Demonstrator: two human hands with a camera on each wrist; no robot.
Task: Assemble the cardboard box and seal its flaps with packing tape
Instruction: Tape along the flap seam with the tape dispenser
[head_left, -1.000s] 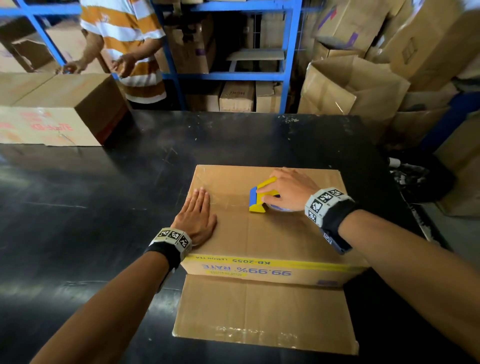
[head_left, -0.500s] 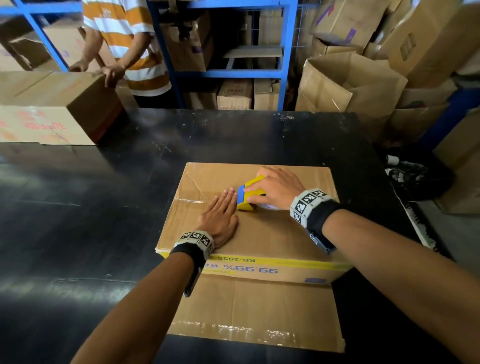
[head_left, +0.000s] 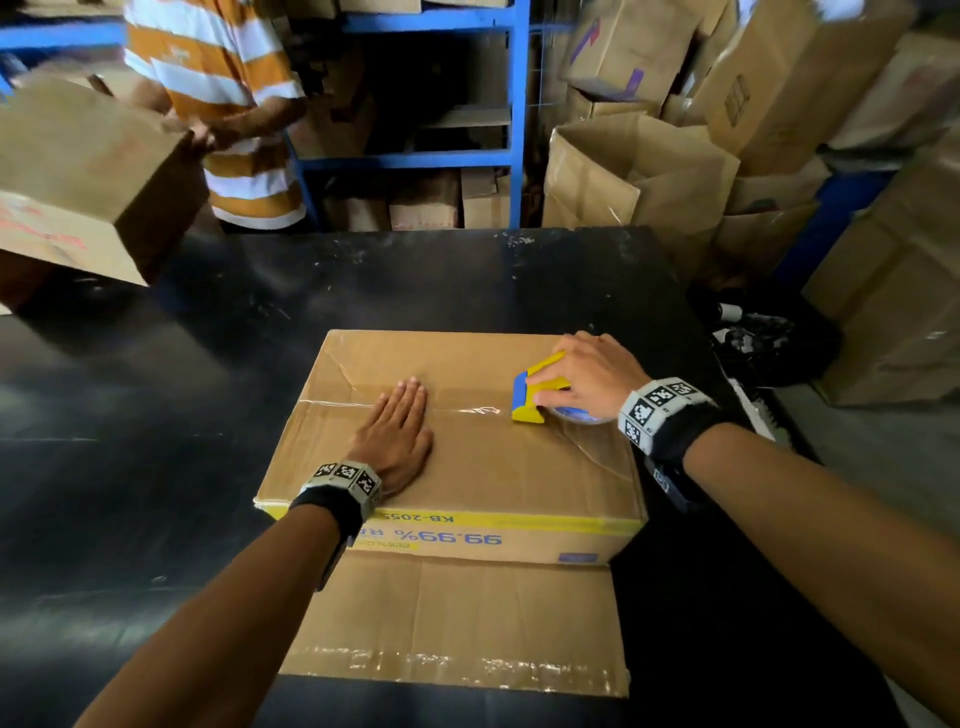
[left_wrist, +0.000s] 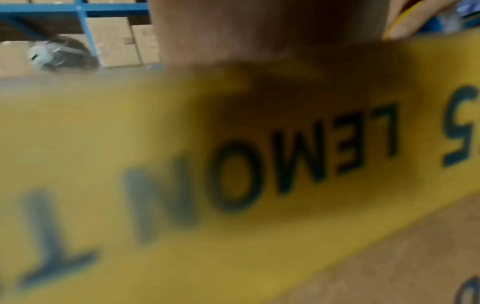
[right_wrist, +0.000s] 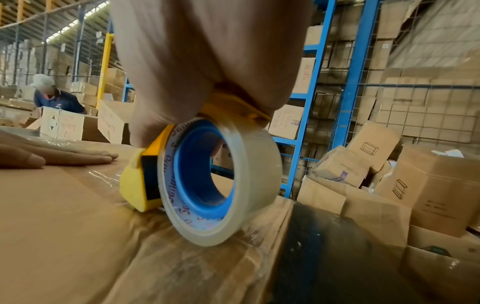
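A brown cardboard box (head_left: 467, 467) with a yellow printed band lies on the black table (head_left: 156, 415), its near flap spread flat toward me. My left hand (head_left: 397, 431) lies flat, fingers straight, on the top seam. My right hand (head_left: 582, 376) grips a yellow-and-blue tape dispenser (head_left: 535, 397) near the box's right end. In the right wrist view the clear tape roll (right_wrist: 221, 181) on its blue core touches the box top (right_wrist: 64, 216). A strip of clear tape (head_left: 462, 410) runs along the seam between both hands. The left wrist view is filled by the blurred yellow band (left_wrist: 233, 185).
A person in an orange-and-white striped shirt (head_left: 218, 104) holds a large box (head_left: 88, 176) over the far left of the table. Blue shelving (head_left: 415, 156) stands behind. Piled cardboard boxes (head_left: 727, 156) crowd the right side. Another worker (right_wrist: 52, 96) bends over boxes far off.
My right hand has drawn the dispenser rightward along the seam, leaving tape behind. My left hand slid onto the seam. The other person has lifted the large box at the far left.
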